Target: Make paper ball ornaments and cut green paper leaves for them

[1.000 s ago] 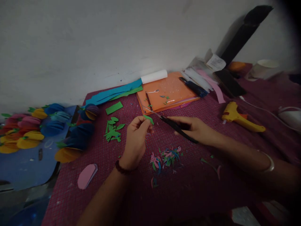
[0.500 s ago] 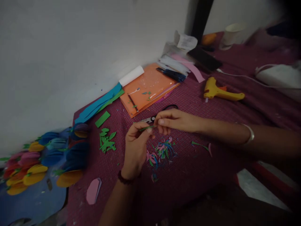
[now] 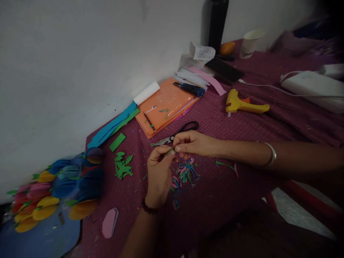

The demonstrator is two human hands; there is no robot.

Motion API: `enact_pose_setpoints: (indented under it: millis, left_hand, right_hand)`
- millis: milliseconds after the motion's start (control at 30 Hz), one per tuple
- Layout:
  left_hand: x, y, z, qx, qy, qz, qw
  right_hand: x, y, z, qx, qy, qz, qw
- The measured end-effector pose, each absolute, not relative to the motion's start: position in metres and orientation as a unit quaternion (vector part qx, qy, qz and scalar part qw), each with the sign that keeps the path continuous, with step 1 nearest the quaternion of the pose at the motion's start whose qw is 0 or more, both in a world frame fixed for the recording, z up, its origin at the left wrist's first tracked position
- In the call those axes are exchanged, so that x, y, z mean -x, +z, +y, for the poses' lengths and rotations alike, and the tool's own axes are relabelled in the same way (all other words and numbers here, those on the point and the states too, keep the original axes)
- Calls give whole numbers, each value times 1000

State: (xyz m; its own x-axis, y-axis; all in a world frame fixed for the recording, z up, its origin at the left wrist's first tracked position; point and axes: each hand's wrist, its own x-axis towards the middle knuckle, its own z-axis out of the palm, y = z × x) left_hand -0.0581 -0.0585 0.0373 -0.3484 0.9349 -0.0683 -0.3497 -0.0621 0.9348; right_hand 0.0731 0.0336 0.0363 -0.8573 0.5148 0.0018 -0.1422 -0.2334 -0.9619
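Note:
My left hand (image 3: 159, 173) pinches a small green paper piece (image 3: 168, 152) between thumb and fingers. At the piece's other end, the closed fingertips of my right hand (image 3: 194, 143) meet those of the left, covering most of it. Just behind both hands lie black-handled scissors (image 3: 191, 126) on the maroon checked cloth (image 3: 209, 200). Pink, green and blue paper snippets (image 3: 186, 172) are heaped in front of my right hand. Left of my left hand is a pile of green paper leaves (image 3: 123, 166), with a green paper rectangle (image 3: 117, 142) above it.
Layered paper fruits (image 3: 45, 208) crowd a blue surface at left. An orange folder (image 3: 166, 104) carries a cutter (image 3: 189, 88) and a pencil (image 3: 149, 122). Farther right are a yellow glue gun (image 3: 245, 104), a phone (image 3: 223, 70), a white cable and a paper cup (image 3: 250, 43).
My hands have come closer together, and less of the green piece shows between them. The view has shifted slightly, and more of the scissors is visible.

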Motion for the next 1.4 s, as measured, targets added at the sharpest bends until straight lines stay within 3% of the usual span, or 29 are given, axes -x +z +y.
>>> enact_pose_setpoints:
  millis: [700,1233,1400]
  left_hand:
    - [60,28,-57,-341,649,499,462]
    - [64,31,-56,-256,603,516,552]
    - [89,45,-53,-381,553,576,467]
  right_hand:
    - [-73,25,34,165,807,-526,214]
    - [-76,33,35,257,726,-600,216]
    - [-67,45,82,266,653,-684,185]
